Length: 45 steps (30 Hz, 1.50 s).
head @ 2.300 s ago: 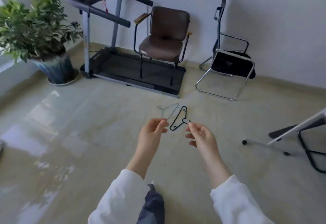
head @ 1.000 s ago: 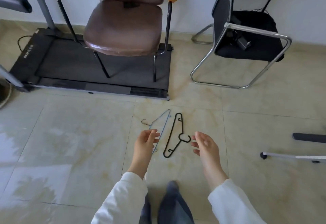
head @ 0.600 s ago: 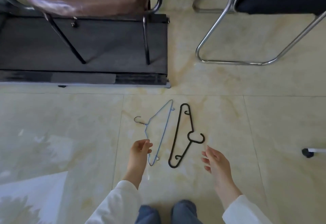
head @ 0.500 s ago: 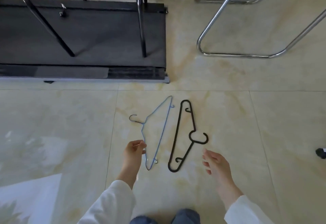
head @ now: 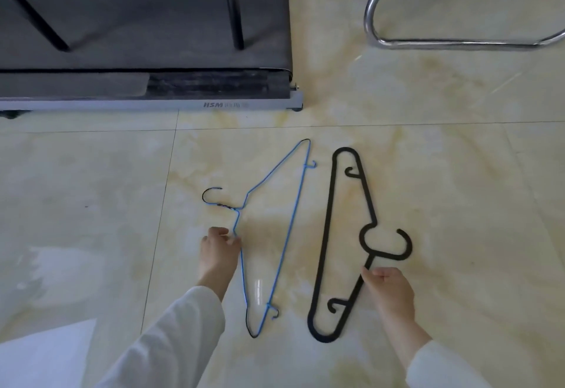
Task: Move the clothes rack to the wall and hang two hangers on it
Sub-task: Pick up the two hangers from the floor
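Observation:
Two hangers lie flat on the tiled floor, side by side. The blue wire hanger (head: 286, 234) is on the left with its hook pointing left. My left hand (head: 217, 254) pinches its thin wire just below the neck. The black plastic hanger (head: 326, 228) is on the right with its hook pointing right. My right hand (head: 389, 291) has its fingertips closed on the near arm, just below the hook. Both hangers still rest on the floor. The clothes rack is out of view.
A black treadmill deck (head: 137, 20) with a grey end rail fills the top left, and dark chair legs (head: 235, 5) stand on it. The chrome base tube of a second chair (head: 458, 43) curves across the top right. Glossy beige tiles surround the hangers.
The view has dropped close to the floor. Both hands, which hovered open near the hangers, have reached down and closed on them: left on the blue one, right on the black one.

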### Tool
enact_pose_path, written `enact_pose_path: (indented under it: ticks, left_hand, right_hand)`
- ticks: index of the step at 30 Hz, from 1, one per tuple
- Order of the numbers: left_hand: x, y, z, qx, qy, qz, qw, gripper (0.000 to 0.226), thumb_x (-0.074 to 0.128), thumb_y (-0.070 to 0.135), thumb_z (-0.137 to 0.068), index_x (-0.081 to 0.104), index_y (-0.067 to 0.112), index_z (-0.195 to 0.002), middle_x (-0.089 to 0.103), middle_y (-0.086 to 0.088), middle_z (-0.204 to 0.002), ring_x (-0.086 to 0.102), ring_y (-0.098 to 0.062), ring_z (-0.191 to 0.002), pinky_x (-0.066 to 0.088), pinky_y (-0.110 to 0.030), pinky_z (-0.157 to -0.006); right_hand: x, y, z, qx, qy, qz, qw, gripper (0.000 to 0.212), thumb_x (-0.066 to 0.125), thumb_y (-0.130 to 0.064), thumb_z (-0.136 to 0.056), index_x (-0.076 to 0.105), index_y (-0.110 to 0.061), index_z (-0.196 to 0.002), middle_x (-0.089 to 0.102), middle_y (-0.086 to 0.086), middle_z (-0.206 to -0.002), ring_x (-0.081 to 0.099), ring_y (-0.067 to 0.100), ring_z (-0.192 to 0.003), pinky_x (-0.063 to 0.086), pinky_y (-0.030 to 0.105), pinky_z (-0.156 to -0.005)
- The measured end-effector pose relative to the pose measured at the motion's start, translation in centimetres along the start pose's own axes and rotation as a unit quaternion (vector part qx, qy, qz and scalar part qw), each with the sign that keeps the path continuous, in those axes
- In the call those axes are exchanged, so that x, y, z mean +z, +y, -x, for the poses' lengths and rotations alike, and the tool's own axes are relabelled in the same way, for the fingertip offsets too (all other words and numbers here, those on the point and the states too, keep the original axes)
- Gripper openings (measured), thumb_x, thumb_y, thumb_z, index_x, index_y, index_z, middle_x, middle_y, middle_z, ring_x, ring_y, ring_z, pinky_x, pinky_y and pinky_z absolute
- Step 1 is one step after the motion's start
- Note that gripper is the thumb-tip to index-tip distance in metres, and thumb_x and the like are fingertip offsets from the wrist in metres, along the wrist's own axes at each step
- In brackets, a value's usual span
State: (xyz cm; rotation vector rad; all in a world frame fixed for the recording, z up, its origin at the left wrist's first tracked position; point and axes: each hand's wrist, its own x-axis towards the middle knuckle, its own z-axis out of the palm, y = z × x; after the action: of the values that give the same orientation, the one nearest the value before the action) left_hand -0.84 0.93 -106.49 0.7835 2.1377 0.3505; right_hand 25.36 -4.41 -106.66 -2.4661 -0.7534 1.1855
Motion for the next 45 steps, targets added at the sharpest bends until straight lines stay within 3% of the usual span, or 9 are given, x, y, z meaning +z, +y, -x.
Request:
enact_pose_path:
  ticks: [8,13,17,20,24,30,34,41,45]
  left_hand:
    - [1.2,-0.8,-1.8,0.010,0.005,-0.065,0.998,0.020,0.057,0.015,-0.081,0.051,0.011,-0.100,0.059,-0.013,-0.116,0.054,-0.031,-0.102,0.037,-0.031,-0.073]
    - [1.3,-0.5,-2.1,0.004,0.014,-0.062,0.998,0.026,0.056,0.011,-0.079,0.056,0.006,-0.105,0.062,-0.013,-0.113,0.056,-0.032,-0.103,0.038,-0.030,-0.072]
    - [1.5,-0.1,-1.8,-0.006,0.011,-0.004,1.000,0.028,0.057,0.010,-0.078,0.059,0.005,-0.106,0.064,-0.011,-0.103,0.056,-0.031,-0.094,0.037,-0.028,-0.071]
    - [0.8,0.3,-0.1,-0.015,-0.023,0.088,0.996,0.022,0.057,0.010,-0.081,0.061,0.004,-0.103,0.058,-0.003,-0.078,0.053,-0.025,-0.077,0.039,-0.026,-0.062]
    - [-0.5,1.4,2.9,-0.020,-0.090,0.187,0.978,0.004,0.060,0.014,-0.083,0.059,0.010,-0.081,0.058,-0.001,-0.070,0.057,-0.019,-0.073,0.043,-0.032,-0.078]
    - [-4.9,6.2,11.6,0.022,-0.135,0.165,0.977,0.020,0.062,0.004,-0.081,0.055,0.015,-0.065,0.056,-0.002,-0.066,0.056,-0.017,-0.061,0.042,-0.023,-0.066]
    - [-10.1,9.4,19.1,0.009,-0.172,0.145,0.974,0.020,0.064,0.002,-0.078,0.057,0.014,-0.063,0.057,-0.005,-0.063,0.055,-0.019,-0.060,0.045,-0.031,-0.075]
    - [-19.6,15.9,32.2,0.014,-0.212,0.139,0.967,0.015,0.068,0.008,-0.076,0.060,0.014,-0.064,0.060,-0.002,-0.060,0.059,-0.018,-0.062,0.048,-0.028,-0.073]
    - [-23.7,19.8,39.6,0.043,-0.267,0.137,0.953,0.016,0.068,0.010,-0.076,0.059,0.017,-0.066,0.060,0.004,-0.055,0.057,-0.018,-0.063,0.046,-0.029,-0.071]
  right_hand:
    - [1.2,0.4,-0.8,-0.023,0.025,0.060,0.998,0.020,0.057,-0.029,-0.085,0.054,-0.011,-0.078,0.053,0.002,-0.066,0.049,0.024,-0.067,0.039,0.031,-0.059]
    - [1.4,0.3,-1.2,-0.013,0.014,0.072,0.997,0.042,0.054,-0.026,-0.085,0.041,-0.013,-0.047,0.043,0.004,-0.048,0.043,0.022,-0.048,0.030,0.029,-0.047]
    - [0.8,-0.2,-1.0,-0.012,0.002,0.076,0.997,0.025,0.051,-0.031,-0.086,0.054,-0.009,-0.076,0.054,0.006,-0.070,0.050,0.026,-0.066,0.038,0.031,-0.060]
    - [-0.6,-0.9,0.1,-0.048,-0.004,0.027,0.998,0.018,0.053,-0.024,-0.086,0.050,-0.008,-0.081,0.052,0.003,-0.069,0.050,0.026,-0.072,0.037,0.032,-0.060]
    - [-2.6,-2.6,2.0,-0.099,-0.012,-0.023,0.995,0.009,0.057,-0.014,-0.084,0.052,-0.008,-0.083,0.057,0.007,-0.080,0.052,0.026,-0.077,0.035,0.029,-0.061]
    - [-9.1,-5.9,9.9,-0.100,-0.017,-0.036,0.994,0.008,0.061,-0.013,-0.082,0.055,-0.008,-0.080,0.059,0.007,-0.081,0.053,0.024,-0.078,0.034,0.028,-0.066]
    - [-14.6,-8.7,17.5,-0.077,-0.034,-0.056,0.995,0.007,0.064,-0.013,-0.080,0.057,-0.009,-0.081,0.059,0.006,-0.078,0.055,0.024,-0.079,0.036,0.027,-0.069]
    - [-23.4,-15.0,30.8,-0.070,-0.067,-0.087,0.991,0.012,0.067,-0.007,-0.076,0.060,-0.015,-0.082,0.057,-0.010,-0.068,0.057,0.022,-0.080,0.042,0.028,-0.077]
    - [-28.2,-17.5,38.5,-0.070,-0.054,-0.136,0.987,0.017,0.067,-0.003,-0.075,0.062,-0.018,-0.082,0.065,0.002,-0.077,0.059,0.023,-0.082,0.043,0.028,-0.080]
